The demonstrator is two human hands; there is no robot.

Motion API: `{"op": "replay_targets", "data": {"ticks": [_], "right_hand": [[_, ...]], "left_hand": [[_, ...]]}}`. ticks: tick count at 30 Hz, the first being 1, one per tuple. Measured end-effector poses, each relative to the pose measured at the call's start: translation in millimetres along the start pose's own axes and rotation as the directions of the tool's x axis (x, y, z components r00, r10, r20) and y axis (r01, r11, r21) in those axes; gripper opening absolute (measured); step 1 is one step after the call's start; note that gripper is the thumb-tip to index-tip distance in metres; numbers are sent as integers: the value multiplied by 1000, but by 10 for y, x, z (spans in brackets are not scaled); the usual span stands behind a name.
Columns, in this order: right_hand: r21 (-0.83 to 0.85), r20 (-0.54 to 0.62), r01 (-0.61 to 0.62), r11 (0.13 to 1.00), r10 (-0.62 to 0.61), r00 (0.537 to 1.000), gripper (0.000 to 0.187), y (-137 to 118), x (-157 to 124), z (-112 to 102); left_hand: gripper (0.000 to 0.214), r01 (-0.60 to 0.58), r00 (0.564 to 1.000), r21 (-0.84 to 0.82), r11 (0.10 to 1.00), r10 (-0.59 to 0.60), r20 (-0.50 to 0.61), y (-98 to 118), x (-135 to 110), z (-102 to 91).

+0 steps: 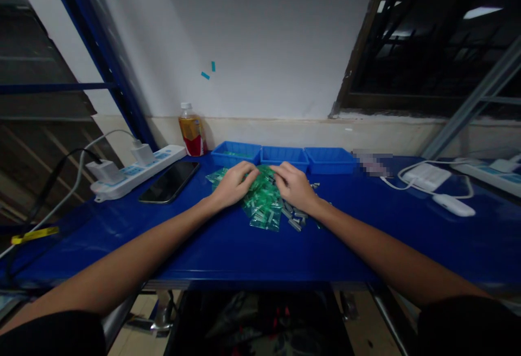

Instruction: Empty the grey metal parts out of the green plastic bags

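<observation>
Near: green bags [262,217], pale pieces showing through, run from between left hand [236,183] and right hand [297,185] toward the wearer. Loose metal parts [294,224] just on the near side of the right hand (the nearer one). Both hands curled inward at the bags; cannot tell any pinch. Beyond hands: left tray [234,160], green contents; middle tray [285,156] and right tray [331,166], contents unclear.

No text, brand or number can be read. The drink bottle [189,128] by the wall wears a red label [195,146], too small and dim to make out; the yellow tag [36,235] by the cables at the far left is blurred, and the white power strip [167,156] shows pale blue patches whose detail cannot be told.
</observation>
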State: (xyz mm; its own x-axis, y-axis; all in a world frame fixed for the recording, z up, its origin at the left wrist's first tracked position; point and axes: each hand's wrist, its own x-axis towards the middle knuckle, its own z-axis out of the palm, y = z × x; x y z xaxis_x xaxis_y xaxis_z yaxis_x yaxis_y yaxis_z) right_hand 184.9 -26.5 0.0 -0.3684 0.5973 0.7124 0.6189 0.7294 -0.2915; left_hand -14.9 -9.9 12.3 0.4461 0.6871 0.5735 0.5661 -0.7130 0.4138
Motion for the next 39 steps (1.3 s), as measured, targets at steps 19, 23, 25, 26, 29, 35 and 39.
{"op": "replay_targets", "data": {"ticks": [19,23,25,26,29,35,39], "right_hand": [[-70,7,45,997,-44,999,30,-57,23,96],[-23,-7,-90,996,90,996,28,-64,60,84],[83,-1,-206,975,207,978,35,-42,81,73],[154,6,-265,952,267,964,42,-29,90,67],[328,34,-387,862,398,917,56,3,104,51],[335,26,-317,887,328,944,48,-39,84,31],[139,-45,-242,960,250,967,26,-80,50,31]], "left_hand": [[18,406,878,-538,739,-478,6,-109,175,238],[11,312,923,-546,778,-384,-19,-180,167,281],[13,219,961,-470,855,-274,-50,-159,121,249],[12,169,974,-405,898,-215,-70,-136,94,224],[8,21,993,-199,980,-44,-113,-41,19,143],[18,-262,965,-4,965,262,31,80,-61,67],[17,-281,957,33,959,277,81,102,-72,70]]}}
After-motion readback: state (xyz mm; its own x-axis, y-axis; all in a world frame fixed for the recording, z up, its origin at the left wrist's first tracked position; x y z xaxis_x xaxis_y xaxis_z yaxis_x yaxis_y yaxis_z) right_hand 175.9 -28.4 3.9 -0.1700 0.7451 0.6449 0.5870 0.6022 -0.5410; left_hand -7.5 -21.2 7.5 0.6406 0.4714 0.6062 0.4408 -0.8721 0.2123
